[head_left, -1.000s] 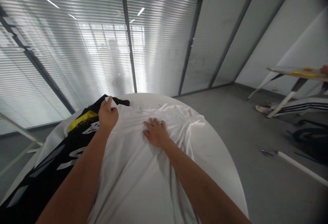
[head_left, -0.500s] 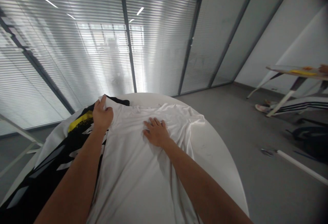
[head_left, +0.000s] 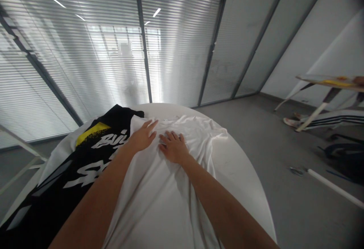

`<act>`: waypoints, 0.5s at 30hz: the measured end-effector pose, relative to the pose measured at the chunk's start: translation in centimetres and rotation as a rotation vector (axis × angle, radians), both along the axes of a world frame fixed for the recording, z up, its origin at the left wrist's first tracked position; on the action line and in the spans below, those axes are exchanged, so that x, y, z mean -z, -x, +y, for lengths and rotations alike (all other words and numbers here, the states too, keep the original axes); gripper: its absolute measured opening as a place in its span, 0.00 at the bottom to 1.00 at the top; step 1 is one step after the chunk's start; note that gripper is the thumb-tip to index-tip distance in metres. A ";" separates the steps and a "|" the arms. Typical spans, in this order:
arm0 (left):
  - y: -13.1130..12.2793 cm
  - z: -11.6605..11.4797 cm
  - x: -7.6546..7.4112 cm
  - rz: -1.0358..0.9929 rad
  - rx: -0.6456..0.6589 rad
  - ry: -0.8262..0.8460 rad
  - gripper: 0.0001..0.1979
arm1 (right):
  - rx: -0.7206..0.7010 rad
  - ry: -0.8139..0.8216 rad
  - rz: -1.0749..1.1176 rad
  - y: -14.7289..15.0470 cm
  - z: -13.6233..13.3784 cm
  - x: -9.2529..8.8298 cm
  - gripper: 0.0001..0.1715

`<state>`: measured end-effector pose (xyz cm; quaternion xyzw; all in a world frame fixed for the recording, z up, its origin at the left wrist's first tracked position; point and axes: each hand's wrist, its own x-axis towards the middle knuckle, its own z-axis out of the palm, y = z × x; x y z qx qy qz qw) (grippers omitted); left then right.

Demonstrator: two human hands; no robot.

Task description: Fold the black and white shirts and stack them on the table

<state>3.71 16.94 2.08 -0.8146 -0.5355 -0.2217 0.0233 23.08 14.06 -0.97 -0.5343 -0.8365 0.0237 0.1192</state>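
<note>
A white shirt [head_left: 159, 188] lies spread and wrinkled over the round table, its far right part bunched near the rim. My left hand [head_left: 143, 137] rests on its upper left part, index finger and thumb stretched apart. Close beside it, my right hand [head_left: 174, 146] presses flat on the cloth with its fingers spread. Left of the white shirt lies a black garment [head_left: 54, 199] with a yellow patch and large white lettering. The white cloth's left edge meets it, and my left forearm hides part of the lettering.
The round white table [head_left: 244, 173] has a curved edge on the right. Blind-covered glass panels [head_left: 176, 51] stand behind it. On the right floor are a white pole [head_left: 335, 188] and a dark bag [head_left: 344, 158]. Another table [head_left: 315, 80] stands farther back, near a person's striped trouser leg [head_left: 338, 118].
My left hand has moved right, and the white shirt's upper left edge has shifted right with it, uncovering more of the black garment and its lettering. My right hand has stayed in place.
</note>
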 end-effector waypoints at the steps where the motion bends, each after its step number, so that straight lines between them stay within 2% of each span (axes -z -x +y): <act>1: 0.0 0.1 0.1 -0.014 0.002 -0.007 0.28 | 0.002 -0.002 0.003 0.0 0.0 0.0 0.32; 4: 0.7 0.5 0.2 -0.057 -0.099 -0.117 0.24 | 0.008 -0.008 0.009 0.0 0.0 0.0 0.32; 7: 1.9 1.1 0.7 0.014 -0.183 -0.179 0.22 | 0.006 -0.003 0.008 0.0 0.0 0.1 0.33; 12: 2.8 1.2 2.8 0.218 -0.232 -0.034 0.22 | -0.003 -0.016 0.028 -0.1 0.0 0.2 0.33; 15: 2.3 0.7 3.3 0.271 -0.196 -0.022 0.22 | 0.000 -0.015 0.024 -0.1 0.0 0.2 0.33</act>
